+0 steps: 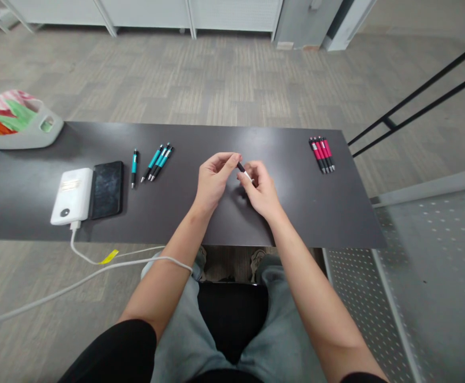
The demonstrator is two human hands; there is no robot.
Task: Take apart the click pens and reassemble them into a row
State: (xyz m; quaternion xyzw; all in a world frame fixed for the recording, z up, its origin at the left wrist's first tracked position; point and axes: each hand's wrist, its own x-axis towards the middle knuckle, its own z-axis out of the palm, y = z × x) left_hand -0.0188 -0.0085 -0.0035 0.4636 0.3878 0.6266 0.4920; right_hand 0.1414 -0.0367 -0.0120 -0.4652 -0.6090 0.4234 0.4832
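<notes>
Between my two hands, above the middle of the dark table (168, 213), is a slim pen (244, 170) with a black end and a white section. My left hand (215, 178) is closed, pinching its upper-left end between thumb and fingertips. The fingers of my right hand (262, 190) are curled round the lower-right part, which hides that end of the pen. Left of my hands lie a group of three teal pens (160, 162) and a single teal pen (134, 169). To the right, several pink pens (322, 155) lie side by side.
A white power bank (72, 196) and a black phone (107, 190) lie at the left. A white cable (108, 268) runs from the power bank below the table edge; another crosses my left forearm. A white basket (51, 127) with colourful cloth stands at the far left.
</notes>
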